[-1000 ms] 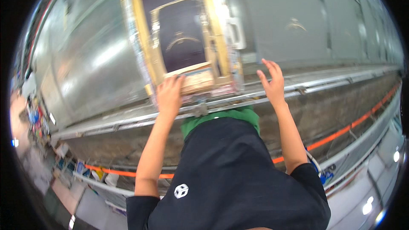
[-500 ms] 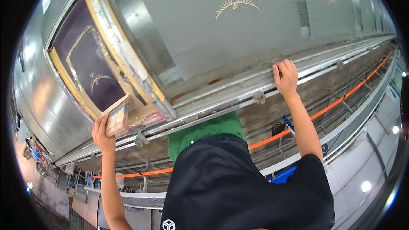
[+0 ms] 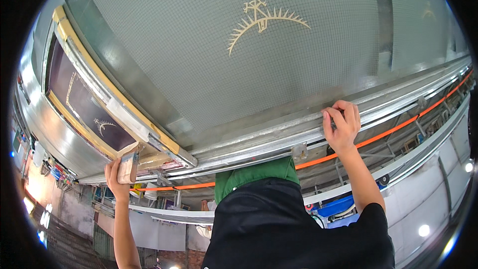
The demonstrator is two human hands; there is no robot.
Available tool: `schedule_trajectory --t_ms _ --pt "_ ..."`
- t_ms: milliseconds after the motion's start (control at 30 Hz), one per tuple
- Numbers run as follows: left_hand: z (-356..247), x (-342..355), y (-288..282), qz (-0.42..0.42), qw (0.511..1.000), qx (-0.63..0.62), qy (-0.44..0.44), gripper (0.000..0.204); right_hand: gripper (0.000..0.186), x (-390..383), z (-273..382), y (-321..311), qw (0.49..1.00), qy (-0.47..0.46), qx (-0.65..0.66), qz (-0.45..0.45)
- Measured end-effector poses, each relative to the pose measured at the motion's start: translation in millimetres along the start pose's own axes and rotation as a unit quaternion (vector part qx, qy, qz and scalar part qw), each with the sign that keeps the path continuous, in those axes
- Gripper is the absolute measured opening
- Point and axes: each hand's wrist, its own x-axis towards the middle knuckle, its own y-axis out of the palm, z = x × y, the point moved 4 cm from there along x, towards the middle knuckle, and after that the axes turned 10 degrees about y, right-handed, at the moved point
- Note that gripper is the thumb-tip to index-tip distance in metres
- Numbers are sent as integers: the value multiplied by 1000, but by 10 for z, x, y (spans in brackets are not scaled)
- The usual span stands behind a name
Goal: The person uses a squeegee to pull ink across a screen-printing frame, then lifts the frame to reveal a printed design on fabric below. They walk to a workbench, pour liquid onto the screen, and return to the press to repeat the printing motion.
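Note:
At the left, my left hand [image 3: 117, 177] is closed around the wooden handle of a squeegee [image 3: 128, 168]. The squeegee stands tilted at the near end of a screen printing frame [image 3: 172, 145] with yellowish edges. A dark mesh [image 3: 89, 104] in the frame carries a pale spiked arch motif. My right hand [image 3: 343, 127] is at the long metal rail [image 3: 259, 142] along the table's near edge, its fingers bent and apart, nothing visible in them. Beyond it lies grey gridded fabric [image 3: 199, 65] with a cream spiked arch print [image 3: 264, 22].
A metal strip [image 3: 383, 20] separates this fabric from another printed piece farther right. A clear block [image 3: 299, 152] sits on the near rail. Below the table edge runs an orange hose or strap [image 3: 378, 140]. Bare metal tabletop [image 3: 74, 147] extends left of the frame.
My view has shifted, so the fabric print looks larger and the frame sits farther left and lower. The squeegee stays in my left hand. My right hand's fingers are more spread.

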Motion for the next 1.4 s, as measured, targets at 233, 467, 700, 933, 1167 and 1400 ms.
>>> schedule_trajectory --t_ms 233,467,700,933,1167,1400 --pt "66 -27 51 -1 1000 -4 -9 48 10 9 2 30 999 -2 -15 28" --pt "41 -23 45 -3 1000 4 -8 47 10 -3 -5 44 999 -5 -19 43" --pt "47 5 28 4 1000 -4 -17 44 10 -7 -10 39 999 -9 -7 39" --pt "30 13 6 8 1000 -6 -24 44 11 -1 -1 20 999 -17 -2 27" --pt "29 51 10 15 1000 -3 -25 46 13 -12 3 14 999 -26 11 19" --pt "10 49 6 15 1000 -1 -13 32 14 -13 -26 25 999 -34 15 14"
